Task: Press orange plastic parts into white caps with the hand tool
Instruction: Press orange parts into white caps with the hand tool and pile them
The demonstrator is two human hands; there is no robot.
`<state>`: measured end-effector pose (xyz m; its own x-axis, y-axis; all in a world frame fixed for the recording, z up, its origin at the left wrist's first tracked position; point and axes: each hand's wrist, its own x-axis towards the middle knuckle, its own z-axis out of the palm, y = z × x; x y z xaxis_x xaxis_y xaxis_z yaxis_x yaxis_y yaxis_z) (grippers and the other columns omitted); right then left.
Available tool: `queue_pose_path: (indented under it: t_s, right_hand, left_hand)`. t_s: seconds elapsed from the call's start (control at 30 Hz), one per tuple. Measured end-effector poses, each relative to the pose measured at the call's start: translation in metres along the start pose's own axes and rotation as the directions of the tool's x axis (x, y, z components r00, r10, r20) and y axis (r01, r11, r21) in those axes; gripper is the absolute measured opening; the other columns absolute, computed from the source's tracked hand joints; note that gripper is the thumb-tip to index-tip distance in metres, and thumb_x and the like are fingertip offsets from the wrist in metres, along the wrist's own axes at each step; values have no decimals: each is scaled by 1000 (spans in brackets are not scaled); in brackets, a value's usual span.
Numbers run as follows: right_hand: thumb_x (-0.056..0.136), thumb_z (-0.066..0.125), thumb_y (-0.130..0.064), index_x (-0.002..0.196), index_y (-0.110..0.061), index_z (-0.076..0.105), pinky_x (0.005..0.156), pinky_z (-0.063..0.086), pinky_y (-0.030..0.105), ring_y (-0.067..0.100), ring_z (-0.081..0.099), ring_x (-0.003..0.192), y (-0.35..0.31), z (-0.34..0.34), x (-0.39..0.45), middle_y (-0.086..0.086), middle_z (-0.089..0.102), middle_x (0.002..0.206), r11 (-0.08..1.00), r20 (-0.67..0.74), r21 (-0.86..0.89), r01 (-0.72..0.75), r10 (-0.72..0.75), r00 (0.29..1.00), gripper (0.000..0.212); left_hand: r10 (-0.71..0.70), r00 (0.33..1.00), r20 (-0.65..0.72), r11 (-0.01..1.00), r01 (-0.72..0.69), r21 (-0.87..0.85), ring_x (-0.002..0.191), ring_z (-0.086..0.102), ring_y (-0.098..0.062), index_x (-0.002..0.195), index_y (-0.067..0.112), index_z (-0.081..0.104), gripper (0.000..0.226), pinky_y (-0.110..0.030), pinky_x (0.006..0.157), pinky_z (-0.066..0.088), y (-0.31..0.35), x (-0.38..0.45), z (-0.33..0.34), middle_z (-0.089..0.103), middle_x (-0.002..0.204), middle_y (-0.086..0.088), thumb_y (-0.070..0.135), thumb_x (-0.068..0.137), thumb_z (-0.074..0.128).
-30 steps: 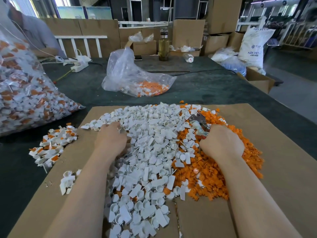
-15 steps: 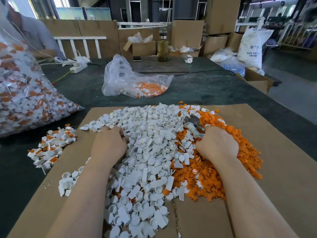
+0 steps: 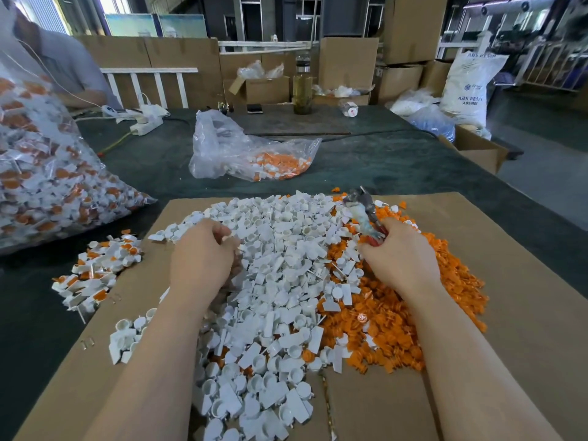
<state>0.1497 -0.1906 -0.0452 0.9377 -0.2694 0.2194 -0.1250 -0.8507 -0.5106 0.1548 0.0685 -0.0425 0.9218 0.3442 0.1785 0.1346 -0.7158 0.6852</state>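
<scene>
Left hand: the left hand (image 3: 200, 259) lay knuckles up at the left edge of the white caps (image 3: 270, 281), fingers curled down among them; whether it held one could not be told.
Right hand: the right hand (image 3: 401, 259) was clenched round the hand tool (image 3: 366, 211), whose worn metal head pointed toward the upper centre of the frame.
Orange parts: the orange plastic parts (image 3: 397, 329) were heaped at centre right, touching and partly mixed with the caps.
Edges: the cardboard sheet (image 3: 525, 313) carried both heaps; bare board ran along its right side and lower left corner.
Finished pieces: a small pile of assembled caps (image 3: 95, 268) sat at the sheet's left edge, partly on the table (image 3: 381, 167).
Bags: a full clear bag (image 3: 41, 173) filled the left of the frame; a slack bag (image 3: 248, 154) lay on the table at upper centre.
Room: cardboard boxes (image 3: 350, 62), a bottle (image 3: 302, 90) and a white sack (image 3: 467, 87) stood along the top of the frame.
</scene>
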Motion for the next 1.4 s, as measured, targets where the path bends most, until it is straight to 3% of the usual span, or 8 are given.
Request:
queue_pose_path:
  t_s: [0.1,0.17,0.23,0.47,0.73,0.97,1.07,1.4]
  right_hand:
    - [82,67,-23,86,-25,55,55,50,32,18,60,66,-8,-2,-2,-1,62,76,951,47,309,-17,3,999,12]
    - [81,69,-14,83,-25,57,54,51,31,13,60,63,-12,-3,-4,-1,63,78,876,80,480,-48,10,997,16]
    - [80,68,-7,85,-23,61,44,43,19,4,53,51,-15,-4,-7,-2,62,75,811,118,580,-74,6,993,18]
    - [81,66,-4,81,-22,65,45,40,10,-4,50,51,-23,1,-11,-12,57,67,731,143,681,-46,-72,987,18]
    - [84,64,-12,83,-10,64,47,37,19,1,43,47,-22,1,-11,-7,54,65,837,152,546,34,-139,979,2]
    - [85,67,-21,88,-4,66,61,46,37,27,57,70,-24,-1,-14,14,65,84,888,168,450,101,-195,966,18]
    - [86,67,-23,83,-5,63,58,42,35,23,56,67,-24,-1,-13,10,62,77,913,166,387,132,-209,964,18]
    - [86,69,-26,85,-28,57,58,36,21,1,50,64,-56,6,-33,-16,57,75,825,186,376,421,-512,839,12]
  left_hand:
    - [-5,1000,-2,914,4,-406,80,70,-16,99,21,68,10,-36,80,57,18,-9,-2,69,86,6,20,90,71]
    - [44,998,40,852,-17,-523,75,72,-9,96,24,71,10,-24,73,58,30,-18,0,72,84,6,18,89,72]
    - [101,991,90,822,-32,-569,71,71,-3,95,29,72,14,-14,67,55,42,-27,6,74,84,9,17,89,72]
    - [158,974,161,807,-33,-590,71,73,-7,96,25,66,15,-26,68,61,62,-45,23,69,94,4,13,89,72]
    - [151,981,124,825,-56,-563,73,70,-2,101,25,70,16,-16,68,55,59,-44,23,72,91,6,17,87,74]
    - [30,998,47,774,7,-633,74,70,-3,95,31,70,14,-26,82,56,55,-36,16,74,89,7,18,89,72]
    - [-40,999,5,743,33,-669,73,69,1,100,31,71,15,-21,75,54,51,-32,14,73,88,11,19,91,70]
    - [-378,918,-117,433,64,-899,60,63,4,108,11,69,16,-12,62,51,31,-11,4,69,84,2,12,92,68]
